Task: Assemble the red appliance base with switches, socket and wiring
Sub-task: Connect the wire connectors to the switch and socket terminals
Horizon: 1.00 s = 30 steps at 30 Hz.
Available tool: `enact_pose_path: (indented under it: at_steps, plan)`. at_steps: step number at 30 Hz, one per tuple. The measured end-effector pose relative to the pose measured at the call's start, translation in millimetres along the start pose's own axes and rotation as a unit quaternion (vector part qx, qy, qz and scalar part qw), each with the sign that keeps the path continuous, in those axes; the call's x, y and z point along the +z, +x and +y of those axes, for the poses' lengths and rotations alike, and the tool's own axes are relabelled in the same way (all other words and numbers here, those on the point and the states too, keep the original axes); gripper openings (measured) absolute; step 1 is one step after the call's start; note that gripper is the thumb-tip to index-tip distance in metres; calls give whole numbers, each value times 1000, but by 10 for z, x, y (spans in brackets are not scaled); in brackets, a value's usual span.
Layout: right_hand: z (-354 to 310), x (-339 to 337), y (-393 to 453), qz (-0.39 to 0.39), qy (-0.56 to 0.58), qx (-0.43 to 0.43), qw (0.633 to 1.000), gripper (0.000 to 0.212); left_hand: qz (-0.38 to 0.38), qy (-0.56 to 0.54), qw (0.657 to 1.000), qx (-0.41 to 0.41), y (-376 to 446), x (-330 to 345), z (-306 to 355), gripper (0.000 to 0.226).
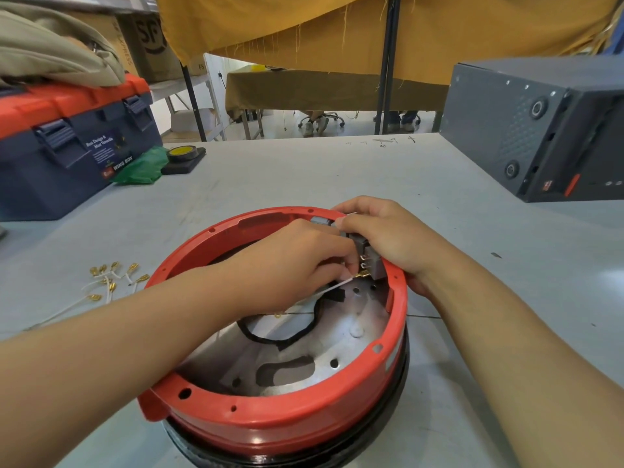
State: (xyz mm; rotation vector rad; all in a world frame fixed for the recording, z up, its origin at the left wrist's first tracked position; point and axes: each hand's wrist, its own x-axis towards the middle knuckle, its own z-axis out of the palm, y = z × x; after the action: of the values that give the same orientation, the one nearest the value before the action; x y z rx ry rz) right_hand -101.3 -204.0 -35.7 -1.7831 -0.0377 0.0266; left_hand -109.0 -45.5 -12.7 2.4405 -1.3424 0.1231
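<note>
Toolbox [67,146] label reads "WING BOX"; carton [148,38] shows "SF".

Setting I read as a workshop or small assembly floor. Evidence: I look down on a scuffed grey workbench [337,170] with pen marks near its far edge. A navy toolbox [67,157] with an orange lid sits far left, a roll of tape [184,153] beside it. Loose white leads with brass crimp terminals [111,282] lie on the bench. A dark metal equipment case [526,130] stands far right. Behind, mustard cloth [337,28] drapes over metal frames and another table; cardboard boxes [148,38] sit on shelving.
</note>
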Motion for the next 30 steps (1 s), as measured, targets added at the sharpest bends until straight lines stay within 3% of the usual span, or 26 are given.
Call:
enact_pose_path:
  at_steps: [18,25,30]
  plan:
    - [-20,4,-26,2,-1,2,1000,18,16,26,999,-21,8,31,57,12]
    - [-54,-25,-41,27,-49,-22,998,15,-9,-45,996,-82,-48,-197,45,5]
    - [-63,-37,-59,26,-67,-26,997,10,63,-70,985,-143,-260,-445,-121,10]
